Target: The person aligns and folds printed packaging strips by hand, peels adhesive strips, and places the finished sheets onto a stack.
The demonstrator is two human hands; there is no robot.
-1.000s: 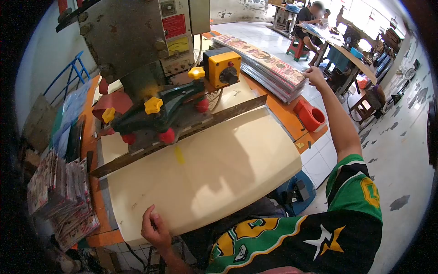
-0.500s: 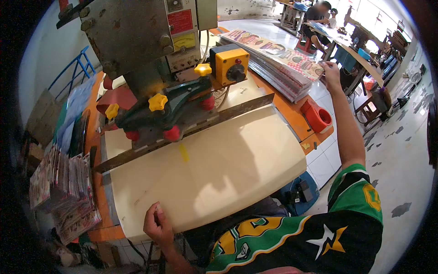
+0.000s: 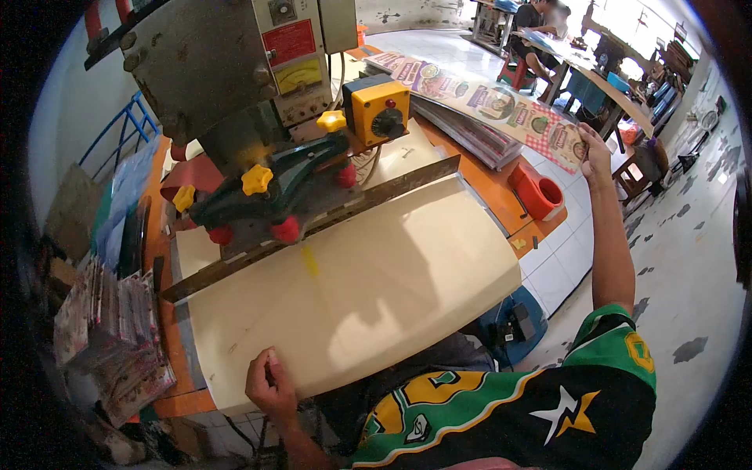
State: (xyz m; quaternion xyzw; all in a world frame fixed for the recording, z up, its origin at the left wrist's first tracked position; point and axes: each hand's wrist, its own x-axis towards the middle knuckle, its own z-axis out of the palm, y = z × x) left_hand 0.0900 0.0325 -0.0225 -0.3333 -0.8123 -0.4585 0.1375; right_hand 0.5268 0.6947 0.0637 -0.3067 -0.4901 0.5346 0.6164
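My right hand (image 3: 596,155) is stretched out to the far right, its fingers closed on the near end of a long printed plastic sheet (image 3: 501,106). The sheet's other end lies over a stack of similar sheets (image 3: 462,129). My left hand (image 3: 271,385) rests at the front left edge of the cream work surface (image 3: 376,290), fingers curled in a loose fist with nothing visible in them. Ahead of it stands a press machine (image 3: 204,70) with a long metal bar (image 3: 392,193), yellow star knobs (image 3: 257,180) and a yellow control box (image 3: 378,110).
A red tape roll (image 3: 538,192) sits at the table's right edge. Bundles of printed packaging (image 3: 110,329) are piled at the left. A blue stool (image 3: 521,329) is below on the right. In the background a person (image 3: 536,31) sits at another table (image 3: 607,82).
My right hand has moved slightly right and down, lifting the sheet's near end off the stack and drawing it outward. My left hand stays in place. The view has shifted slightly.
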